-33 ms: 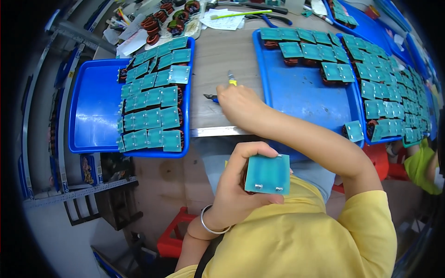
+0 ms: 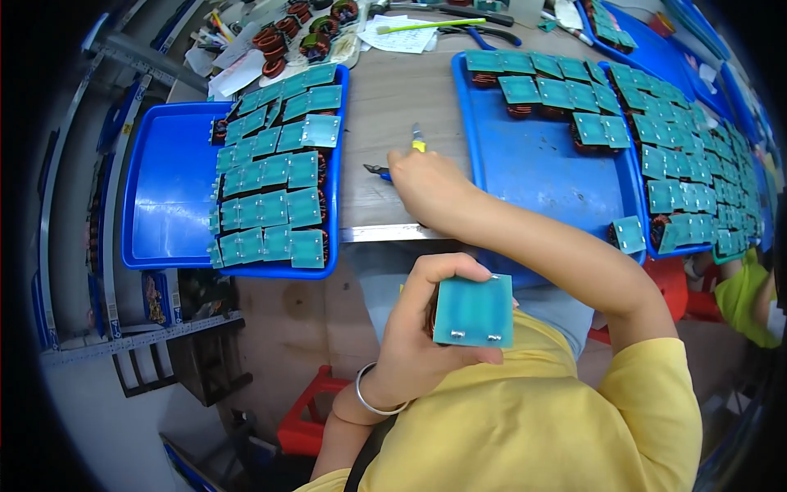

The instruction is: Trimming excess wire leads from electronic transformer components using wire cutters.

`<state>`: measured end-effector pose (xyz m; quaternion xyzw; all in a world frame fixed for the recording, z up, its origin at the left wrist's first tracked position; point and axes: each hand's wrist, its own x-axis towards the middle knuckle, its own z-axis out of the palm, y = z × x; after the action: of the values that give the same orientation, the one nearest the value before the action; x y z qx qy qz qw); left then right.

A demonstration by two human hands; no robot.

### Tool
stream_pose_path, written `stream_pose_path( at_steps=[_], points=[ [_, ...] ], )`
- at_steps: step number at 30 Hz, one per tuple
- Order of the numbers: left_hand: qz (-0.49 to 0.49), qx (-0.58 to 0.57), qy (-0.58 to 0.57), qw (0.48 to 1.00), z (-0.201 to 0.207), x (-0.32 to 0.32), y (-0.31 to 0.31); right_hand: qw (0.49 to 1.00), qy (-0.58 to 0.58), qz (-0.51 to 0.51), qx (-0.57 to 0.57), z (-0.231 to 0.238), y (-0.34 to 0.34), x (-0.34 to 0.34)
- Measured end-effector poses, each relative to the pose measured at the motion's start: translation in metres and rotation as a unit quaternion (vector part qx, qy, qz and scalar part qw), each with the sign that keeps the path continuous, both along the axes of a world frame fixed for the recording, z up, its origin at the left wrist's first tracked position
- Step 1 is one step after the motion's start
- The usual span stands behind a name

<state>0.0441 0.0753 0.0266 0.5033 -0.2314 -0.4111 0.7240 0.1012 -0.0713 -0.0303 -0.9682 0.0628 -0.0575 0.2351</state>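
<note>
In front of my body, my left hand (image 2: 411,316) is closed round a copper-wound coil with a square teal board (image 2: 474,307) on it. The board faces up, with shiny metal pins near its edges; the winding is mostly hidden by the board and my fingers. My right hand (image 2: 428,187) rests over the tabletop near its front edge, fingers curled around a pair of cutting pliers (image 2: 376,171). Their dark jaws and a bit of blue handle stick out on the left. Just beyond lies a yellow-handled tool with a metal tip (image 2: 418,138).
A blue tray (image 2: 176,189) on the left carries rows of board-mounted coils (image 2: 264,209). Another blue tray (image 2: 541,184) on the right holds several more, and a fuller one stands beyond it. Bare coils (image 2: 270,43), papers and blue-handled pliers (image 2: 492,36) lie at the back.
The trays and tabletop sit slightly farther right in the picture. Both hands keep their hold and barely move.
</note>
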Motion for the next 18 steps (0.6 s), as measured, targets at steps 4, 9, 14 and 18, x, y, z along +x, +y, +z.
stream_pose_path(
  at_steps=[4, 9, 14, 18],
  points=[
    [-0.084, -0.071, -0.078, 0.991, -0.007, 0.015, 0.015, 0.999, -0.027, -0.008, -0.032, -0.009, 0.0, -0.002],
    [-0.089, -0.084, -0.052, 0.991, -0.007, 0.016, 0.012, 0.998, -0.011, -0.057, -0.035, -0.007, 0.0, -0.005],
    [-0.018, 0.008, 0.037, 0.999, 0.007, 0.008, 0.002, 0.998, 0.018, -0.055, 0.021, 0.008, -0.011, -0.003],
    [0.0, -0.015, 0.019, 1.0, -0.003, 0.011, 0.003, 0.978, -0.04, -0.022, 0.205, 0.035, -0.027, -0.028]
  ],
)
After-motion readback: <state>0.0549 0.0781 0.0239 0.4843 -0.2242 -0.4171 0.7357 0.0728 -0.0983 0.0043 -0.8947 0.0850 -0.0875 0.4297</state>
